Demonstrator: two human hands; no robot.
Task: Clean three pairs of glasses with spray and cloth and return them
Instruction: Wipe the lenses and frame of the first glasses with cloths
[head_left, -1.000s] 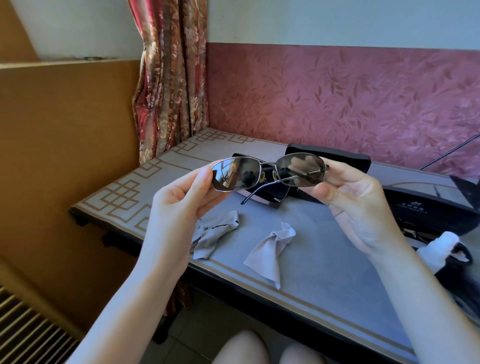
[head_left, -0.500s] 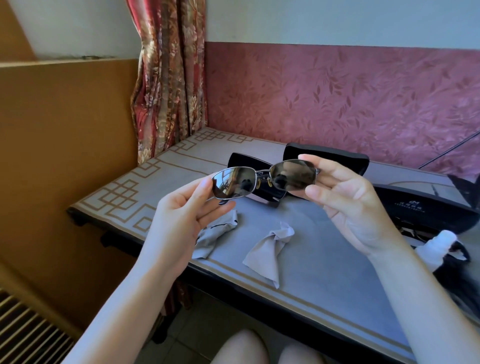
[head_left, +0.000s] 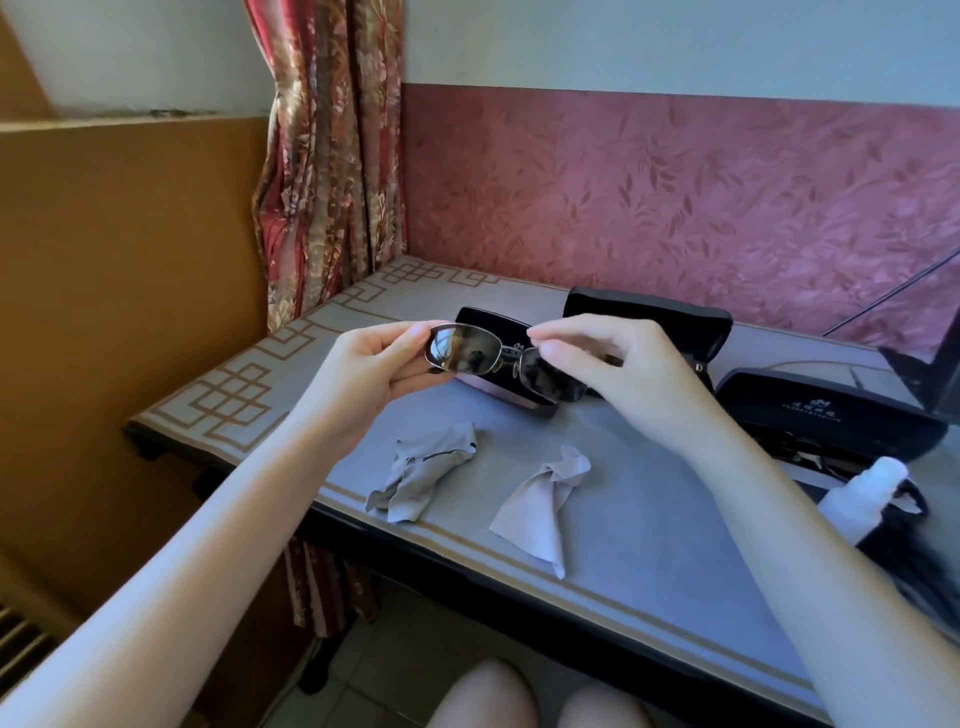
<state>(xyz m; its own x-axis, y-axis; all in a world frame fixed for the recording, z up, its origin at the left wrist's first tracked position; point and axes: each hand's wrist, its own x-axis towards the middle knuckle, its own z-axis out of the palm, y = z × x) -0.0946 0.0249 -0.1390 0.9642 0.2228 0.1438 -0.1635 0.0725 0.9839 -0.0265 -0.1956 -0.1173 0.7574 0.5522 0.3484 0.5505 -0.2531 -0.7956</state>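
Dark-lensed metal-framed glasses (head_left: 467, 352) hang in the air above the table, held at both ends. My left hand (head_left: 379, 374) pinches the left lens rim. My right hand (head_left: 613, 374) grips the right side from above, hiding part of that lens. Right behind the glasses lies an open black case (head_left: 485, 319). Two crumpled grey cloths, the left cloth (head_left: 426, 475) and the right cloth (head_left: 545, 501), lie on the table in front. A white spray bottle (head_left: 857, 493) lies at the right edge.
Two more black cases, a far case (head_left: 649, 317) and a right case (head_left: 826, 410), stand behind and to the right. The table (head_left: 649, 561) has a grey patterned cover. A curtain (head_left: 327, 156) hangs at the back left, a wooden panel (head_left: 130, 286) on the left.
The glasses have come down and away from me toward the open case, with their temples folded in. My right hand shifted its grip to the top of the frame.
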